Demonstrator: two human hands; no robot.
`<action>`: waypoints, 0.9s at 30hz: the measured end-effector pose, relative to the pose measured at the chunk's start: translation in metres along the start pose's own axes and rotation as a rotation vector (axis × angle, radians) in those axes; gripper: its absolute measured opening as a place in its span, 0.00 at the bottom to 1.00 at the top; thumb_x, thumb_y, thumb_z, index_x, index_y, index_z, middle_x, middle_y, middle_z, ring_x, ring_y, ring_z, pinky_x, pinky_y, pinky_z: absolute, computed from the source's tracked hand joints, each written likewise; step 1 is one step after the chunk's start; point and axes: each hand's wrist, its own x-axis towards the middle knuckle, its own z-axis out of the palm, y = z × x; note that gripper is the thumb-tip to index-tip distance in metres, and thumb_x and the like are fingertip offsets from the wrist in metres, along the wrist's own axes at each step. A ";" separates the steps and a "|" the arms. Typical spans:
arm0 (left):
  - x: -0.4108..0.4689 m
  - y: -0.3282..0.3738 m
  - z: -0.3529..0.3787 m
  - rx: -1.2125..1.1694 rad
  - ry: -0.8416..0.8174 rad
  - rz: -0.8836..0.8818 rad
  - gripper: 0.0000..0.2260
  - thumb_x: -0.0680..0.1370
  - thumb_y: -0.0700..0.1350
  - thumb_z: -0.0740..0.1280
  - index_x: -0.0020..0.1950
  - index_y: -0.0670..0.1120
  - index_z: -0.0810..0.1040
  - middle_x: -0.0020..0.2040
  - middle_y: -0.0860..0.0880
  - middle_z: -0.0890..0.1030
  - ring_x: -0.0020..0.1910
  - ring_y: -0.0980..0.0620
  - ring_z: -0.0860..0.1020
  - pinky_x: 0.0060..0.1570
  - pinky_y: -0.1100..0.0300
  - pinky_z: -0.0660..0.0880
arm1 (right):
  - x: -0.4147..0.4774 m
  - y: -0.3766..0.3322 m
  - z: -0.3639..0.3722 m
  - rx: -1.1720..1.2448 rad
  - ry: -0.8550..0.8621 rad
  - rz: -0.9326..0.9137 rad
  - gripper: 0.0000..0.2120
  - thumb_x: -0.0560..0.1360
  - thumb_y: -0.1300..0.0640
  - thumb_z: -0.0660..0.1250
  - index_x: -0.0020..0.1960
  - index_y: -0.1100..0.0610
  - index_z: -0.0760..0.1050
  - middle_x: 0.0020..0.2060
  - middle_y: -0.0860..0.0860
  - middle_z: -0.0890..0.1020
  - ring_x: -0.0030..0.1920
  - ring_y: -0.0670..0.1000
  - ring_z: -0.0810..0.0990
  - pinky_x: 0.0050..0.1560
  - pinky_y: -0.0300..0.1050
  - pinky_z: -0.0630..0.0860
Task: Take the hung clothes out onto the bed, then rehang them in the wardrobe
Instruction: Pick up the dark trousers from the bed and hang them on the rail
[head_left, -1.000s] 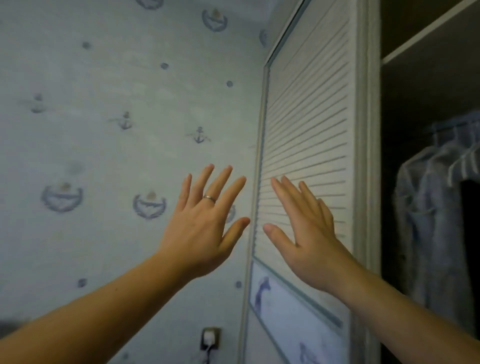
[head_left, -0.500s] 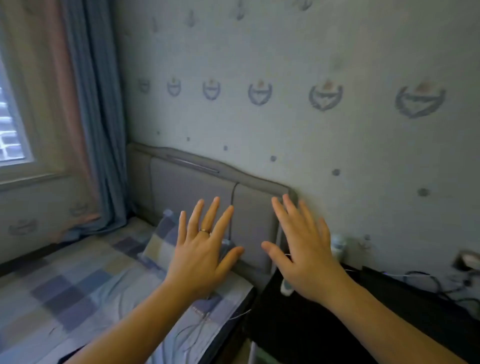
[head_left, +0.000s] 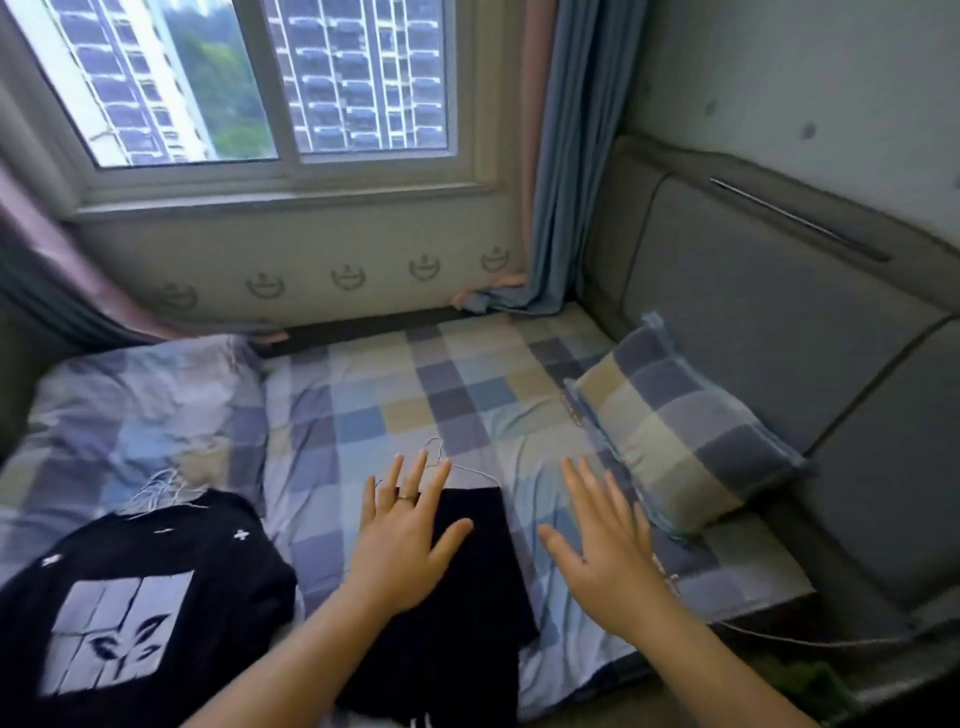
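Note:
A dark garment (head_left: 472, 597) on a white wire hanger (head_left: 470, 467) lies on the checked bed (head_left: 395, 395) near its front edge. To its left lies a black shirt with a pale window print (head_left: 135, 603), with several white hanger hooks (head_left: 156, 491) sticking out at its top. My left hand (head_left: 405, 540), wearing a ring, hovers open with spread fingers over the dark garment. My right hand (head_left: 602, 551) is held open above the sheet to the right of that garment. Neither hand holds anything. The wardrobe is out of view.
A checked pillow (head_left: 675, 441) leans at the grey padded headboard (head_left: 779, 332) on the right. A crumpled duvet (head_left: 140, 405) lies at the far left. Behind the bed are a window (head_left: 270, 88) and a blue curtain (head_left: 561, 171). A thin cable (head_left: 779, 640) runs off the bed's right corner.
The view has swung left from the wardrobe door, past the headboard wall, down to the bed. Both hands stay raised, open and empty throughout.

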 end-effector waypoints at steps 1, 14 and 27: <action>0.009 -0.011 0.005 0.000 -0.019 -0.047 0.42 0.70 0.75 0.31 0.81 0.58 0.44 0.81 0.52 0.42 0.79 0.49 0.36 0.76 0.47 0.35 | 0.019 0.003 0.005 0.006 -0.029 0.003 0.34 0.80 0.36 0.51 0.77 0.39 0.35 0.77 0.38 0.37 0.77 0.45 0.33 0.76 0.55 0.38; 0.121 -0.108 0.107 -0.171 -0.277 -0.485 0.30 0.82 0.62 0.54 0.81 0.53 0.51 0.81 0.49 0.52 0.80 0.46 0.47 0.77 0.50 0.48 | 0.210 0.061 0.101 -0.019 -0.362 0.118 0.33 0.80 0.38 0.52 0.78 0.41 0.39 0.79 0.40 0.44 0.78 0.48 0.42 0.76 0.57 0.45; 0.205 -0.265 0.354 -0.493 -0.402 -0.754 0.30 0.81 0.57 0.61 0.80 0.50 0.57 0.78 0.50 0.62 0.77 0.47 0.57 0.76 0.49 0.57 | 0.344 0.171 0.330 0.011 -0.449 0.357 0.34 0.78 0.39 0.56 0.79 0.43 0.47 0.79 0.44 0.54 0.78 0.49 0.51 0.76 0.58 0.52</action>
